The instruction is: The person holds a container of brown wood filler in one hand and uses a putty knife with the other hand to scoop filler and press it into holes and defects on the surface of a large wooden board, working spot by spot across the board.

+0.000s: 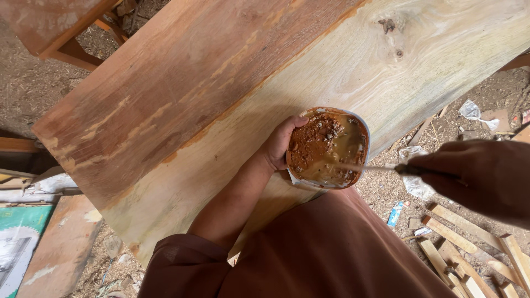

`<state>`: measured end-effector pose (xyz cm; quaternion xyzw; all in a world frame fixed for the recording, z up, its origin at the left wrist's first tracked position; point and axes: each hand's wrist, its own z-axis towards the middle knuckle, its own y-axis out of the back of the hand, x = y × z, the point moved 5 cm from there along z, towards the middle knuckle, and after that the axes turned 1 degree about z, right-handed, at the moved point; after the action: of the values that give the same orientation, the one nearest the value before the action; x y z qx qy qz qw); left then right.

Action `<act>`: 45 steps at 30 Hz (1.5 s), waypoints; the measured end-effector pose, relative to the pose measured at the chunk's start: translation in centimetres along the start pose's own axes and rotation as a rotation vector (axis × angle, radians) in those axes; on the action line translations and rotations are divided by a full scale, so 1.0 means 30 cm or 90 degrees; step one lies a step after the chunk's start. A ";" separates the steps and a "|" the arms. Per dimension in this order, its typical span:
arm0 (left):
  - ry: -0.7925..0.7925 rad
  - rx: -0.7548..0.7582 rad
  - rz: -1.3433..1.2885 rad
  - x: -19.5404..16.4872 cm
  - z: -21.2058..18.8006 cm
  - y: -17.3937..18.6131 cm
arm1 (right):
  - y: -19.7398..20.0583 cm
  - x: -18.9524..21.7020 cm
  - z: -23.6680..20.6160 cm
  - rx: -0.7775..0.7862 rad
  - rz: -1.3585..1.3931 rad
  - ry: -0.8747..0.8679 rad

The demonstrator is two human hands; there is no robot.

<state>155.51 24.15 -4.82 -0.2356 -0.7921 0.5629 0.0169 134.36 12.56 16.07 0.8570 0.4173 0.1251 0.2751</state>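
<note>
Nearest, right hand [486, 179]: closed around the dark handle of a thin stirring tool [364, 166], whose long axis runs level from the hand leftward into the tub [328, 148]. Left hand [281, 144]: fingers wrapped around the tub's left wall, thumb over the rim, holding it upright just above the near edge of the plank [232, 94]. Tub contents: reddish-brown lumpy paste to the left, wetter tan liquid to the right where the tool tip enters. Tub lies directly left of the right hand, between both hands. Beyond: broad wooden plank, reddish and pale halves. Farther right: wood offcuts [469, 248] on sawdust-covered ground.
</note>
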 end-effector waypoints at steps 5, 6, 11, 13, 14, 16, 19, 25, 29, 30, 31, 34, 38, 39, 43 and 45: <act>0.000 0.008 -0.007 0.000 0.003 -0.012 | 0.009 0.015 -0.003 -0.014 0.015 -0.016; -0.009 0.012 -0.002 -0.003 0.003 -0.014 | 0.020 0.016 -0.005 -0.052 0.018 -0.019; -0.013 0.007 0.018 -0.006 0.000 -0.012 | 0.015 0.015 -0.008 -0.011 -0.002 -0.030; -0.016 0.009 0.012 -0.007 0.000 -0.011 | 0.007 0.014 -0.007 0.017 -0.004 -0.042; -0.015 0.009 0.010 -0.006 0.001 -0.010 | 0.015 0.015 -0.007 -0.019 0.006 -0.040; -0.015 0.006 0.004 -0.004 0.002 -0.008 | 0.029 0.017 -0.006 -0.088 0.026 -0.032; -0.002 0.010 -0.004 0.000 0.002 -0.008 | 0.012 0.024 -0.005 -0.049 0.030 0.009; -0.007 0.008 -0.004 -0.001 0.006 -0.005 | 0.027 0.009 -0.010 -0.116 0.052 -0.021; 0.000 0.018 -0.004 0.000 0.008 -0.005 | 0.006 0.026 -0.007 -0.008 0.037 -0.002; -0.003 0.018 -0.002 0.000 0.009 -0.004 | 0.011 0.025 -0.006 -0.019 0.032 -0.019; -0.006 0.017 0.001 -0.001 0.009 -0.004 | 0.015 0.023 -0.007 -0.030 0.026 -0.035; 0.003 0.004 -0.021 0.001 0.010 -0.003 | 0.023 0.018 -0.010 -0.062 0.039 -0.057; -0.001 0.004 0.007 -0.001 0.007 -0.008 | -0.003 0.010 -0.007 -0.029 0.033 -0.028; -0.006 0.003 0.018 -0.004 0.005 -0.009 | -0.008 0.005 -0.001 -0.042 0.032 -0.035; -0.018 0.022 0.005 -0.008 0.008 -0.022 | -0.020 -0.052 0.007 -0.117 0.055 -0.049; -0.015 0.012 0.010 -0.007 0.007 -0.020 | -0.017 -0.060 0.003 -0.220 0.076 0.047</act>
<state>155.44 23.74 -4.30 -0.2351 -0.7848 0.5734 0.0053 132.95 11.38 15.73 0.8150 0.3477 0.2423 0.3952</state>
